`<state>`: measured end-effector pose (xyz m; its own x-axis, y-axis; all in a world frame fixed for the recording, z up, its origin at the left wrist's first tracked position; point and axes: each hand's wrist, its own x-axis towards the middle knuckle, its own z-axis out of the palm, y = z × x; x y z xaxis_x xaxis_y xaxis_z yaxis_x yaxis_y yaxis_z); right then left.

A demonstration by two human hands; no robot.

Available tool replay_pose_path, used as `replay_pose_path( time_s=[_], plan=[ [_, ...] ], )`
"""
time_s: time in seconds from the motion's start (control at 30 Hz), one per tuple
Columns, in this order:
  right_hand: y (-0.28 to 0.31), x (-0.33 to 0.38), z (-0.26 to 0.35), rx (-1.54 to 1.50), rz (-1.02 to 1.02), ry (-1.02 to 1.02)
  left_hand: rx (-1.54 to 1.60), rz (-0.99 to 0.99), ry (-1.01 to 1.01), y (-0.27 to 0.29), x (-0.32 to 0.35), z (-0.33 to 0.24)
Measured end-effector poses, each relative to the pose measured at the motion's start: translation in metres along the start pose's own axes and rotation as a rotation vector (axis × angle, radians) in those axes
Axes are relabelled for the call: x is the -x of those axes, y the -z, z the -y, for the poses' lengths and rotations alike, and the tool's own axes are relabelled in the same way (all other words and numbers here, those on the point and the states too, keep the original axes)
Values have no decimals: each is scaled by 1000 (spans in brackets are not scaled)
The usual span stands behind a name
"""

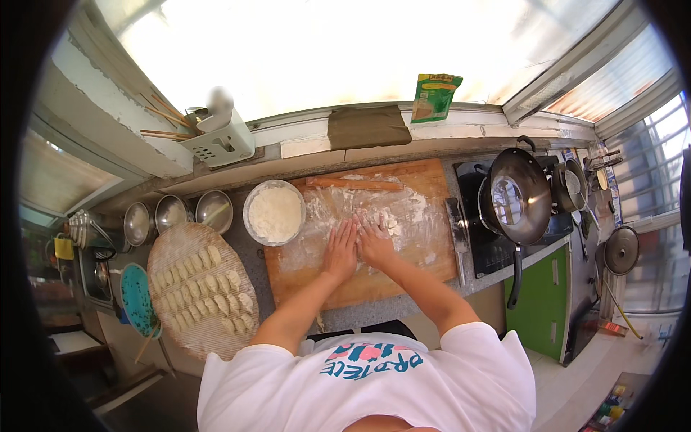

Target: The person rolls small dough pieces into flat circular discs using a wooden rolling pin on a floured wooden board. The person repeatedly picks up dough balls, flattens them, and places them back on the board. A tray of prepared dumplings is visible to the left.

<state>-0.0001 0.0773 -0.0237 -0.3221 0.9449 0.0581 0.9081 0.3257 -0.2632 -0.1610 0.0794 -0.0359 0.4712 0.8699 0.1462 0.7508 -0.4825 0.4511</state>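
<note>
My left hand (pixel 341 248) and my right hand (pixel 375 241) lie side by side on the floured wooden cutting board (pixel 425 252), fingers stretched forward and palms down. What is beneath the palms, if anything, is hidden. Just beyond the right fingers are small pale lumps, perhaps dough (pixel 391 225), in scattered flour. A rolling pin (pixel 354 184) rests across the far part of the board. On the board's left corner stands a metal bowl of flour (pixel 274 212). A cleaver (pixel 456 234) lies along the board's right edge.
At the left, a round woven tray (pixel 167 317) carries rows of dumplings (pixel 201 286), beside a teal colander (pixel 137 291). Metal bowls (pixel 172 212) stand behind it. A wok (pixel 515 196) sits on the black stove (pixel 471 198) at right. A green pouch (pixel 435 97) leans against the window.
</note>
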Motion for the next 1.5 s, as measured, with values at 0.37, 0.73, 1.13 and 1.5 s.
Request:
replay_pose_path(
  time_s=[0.37, 0.73, 1.13, 1.5],
  plan=[
    [-5, -1, -3, -48, 48, -36, -69, 7, 16, -4, 1, -5],
    [4, 22, -33, -128, -60, -112, -48, 87, -60, -15, -36, -30],
    [8, 25, -37, -201, -3, -182, -90, 137, -7, -12, -44, -38],
    [15, 55, -54, -165, 19, -167, -11, 210, -75, -23, -28, -66]
  ],
)
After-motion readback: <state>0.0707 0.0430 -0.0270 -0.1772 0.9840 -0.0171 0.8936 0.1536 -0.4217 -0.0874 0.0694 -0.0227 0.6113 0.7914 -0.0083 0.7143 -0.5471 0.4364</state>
